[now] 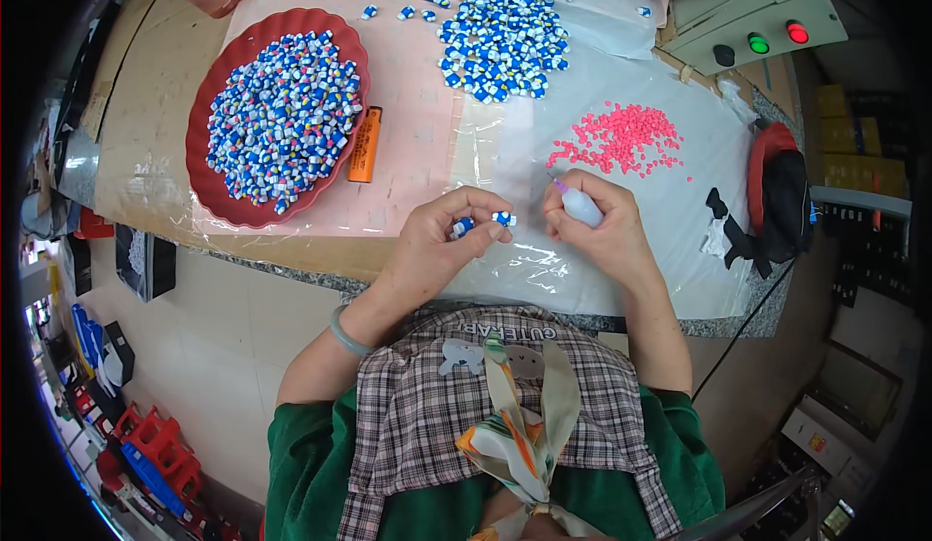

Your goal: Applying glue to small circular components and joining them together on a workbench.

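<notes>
Between the thumb and fingers of my left hand (437, 235) is a small blue-and-white figurine (504, 219). A second blue-and-white piece (463, 226) rests against the same curled fingers. My right hand (604, 225) is closed around a white squeeze bottle (581, 205) with a purple tip, which points up and left toward the pink pieces. The two hands are a short way apart over the plastic-covered table front. Just beyond my right hand lies a scattered pile of small pink pieces (626, 139).
A red scalloped tray (199, 152) heaped with blue-and-white pieces stands at the left, beside an orange stick-like object (365, 145). More such pieces (505, 41) are piled at the far middle. A box with lit buttons (758, 44) stands at the far right, a black-and-red bag-like object (780, 196) nearer.
</notes>
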